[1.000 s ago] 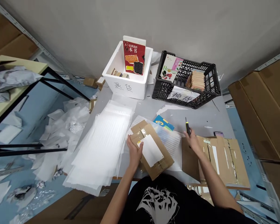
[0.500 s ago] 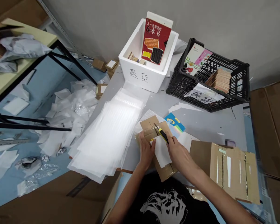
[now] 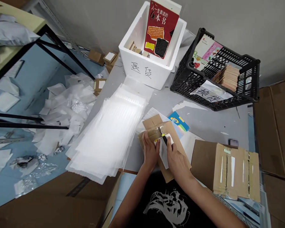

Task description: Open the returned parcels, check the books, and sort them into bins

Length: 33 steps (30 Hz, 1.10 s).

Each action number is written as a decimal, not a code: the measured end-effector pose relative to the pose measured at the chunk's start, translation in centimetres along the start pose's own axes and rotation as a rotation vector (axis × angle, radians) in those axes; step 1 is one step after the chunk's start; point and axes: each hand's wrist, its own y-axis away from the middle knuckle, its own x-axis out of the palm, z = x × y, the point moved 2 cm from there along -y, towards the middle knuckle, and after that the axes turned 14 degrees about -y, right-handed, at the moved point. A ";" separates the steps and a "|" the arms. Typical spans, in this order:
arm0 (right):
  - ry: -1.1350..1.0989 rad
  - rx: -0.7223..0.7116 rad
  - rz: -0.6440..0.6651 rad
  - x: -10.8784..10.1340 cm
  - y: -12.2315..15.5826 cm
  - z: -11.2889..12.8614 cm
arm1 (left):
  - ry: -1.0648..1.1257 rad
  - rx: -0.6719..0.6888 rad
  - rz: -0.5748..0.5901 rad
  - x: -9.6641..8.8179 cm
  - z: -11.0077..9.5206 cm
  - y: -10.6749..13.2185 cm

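A brown cardboard package with clear tape and a white label lies tilted at the table's near edge. My left hand grips its left side, thumb near the label and fingers on the taped edge. My right hand is closed round a yellow-and-black utility knife. The knife's tip touches or nearly touches the taped edge, just right of my left fingers. Behind the package lies a blue booklet, partly covered. White sheets stick out from under the cardboard.
Left of my hands lies a stack of white translucent bags. A white foam box and a black crate, both holding books, stand at the back. An opened cardboard box is at right. Discarded wrapping covers the floor at left.
The knife has shifted slightly left and stands steeper, its blade lower at the taped edge. The right part of the cardboard now shows more. My view has moved a little.
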 end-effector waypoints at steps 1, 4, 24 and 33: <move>-0.012 0.001 -0.011 0.3 0.2 0.0 | 0.002 0.003 -0.001 0.0 0.0 0.0; -0.051 0.020 -0.018 1.2 0.8 -0.2 | 0.009 0.005 -0.002 0.0 0.1 0.0; -0.012 0.098 -0.019 0.9 4.1 0.6 | 0.003 0.020 -0.046 -0.3 -0.1 -0.2; 0.079 0.084 0.074 2.6 11.4 -2.1 | 0.037 0.042 -0.068 -0.3 -0.2 -0.4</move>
